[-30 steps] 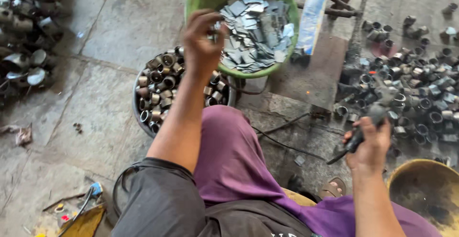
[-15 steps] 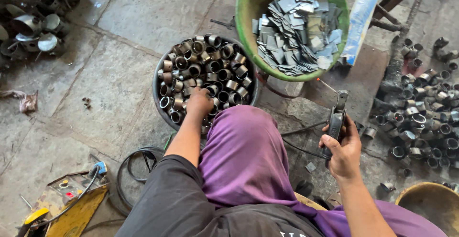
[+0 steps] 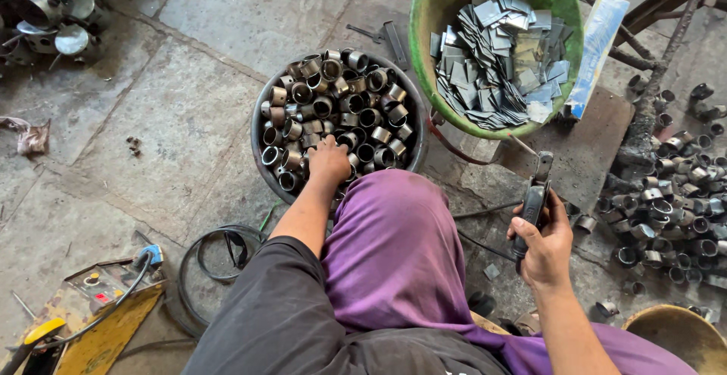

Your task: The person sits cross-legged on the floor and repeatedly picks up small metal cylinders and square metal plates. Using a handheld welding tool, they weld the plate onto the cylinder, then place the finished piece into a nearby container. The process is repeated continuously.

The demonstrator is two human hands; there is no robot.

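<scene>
left hand [image 3: 327,161] down in pan [image 3: 257,129], fingers curled onto rings [image 3: 337,110] at near edge, pinching one or several (cannot tell which). right hand [image 3: 544,240] wrapped tight round dark tool [image 3: 533,201], held upright, well apart from pan. rings: short metal tube sections, grey-brown, dull shine, heaped loose. likely stiff, light singly, slippery, edges maybe sharp; best gripped across outer wall. green tub [image 3: 424,19] of flat plates [image 3: 500,57] just beside pan.

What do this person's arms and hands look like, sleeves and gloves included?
Both are bare from above the elbow down: no gloves, watch or rings visible on the left hand or right hand. A dark grey short sleeve covers the left upper arm. The right upper arm is out of frame.
</scene>
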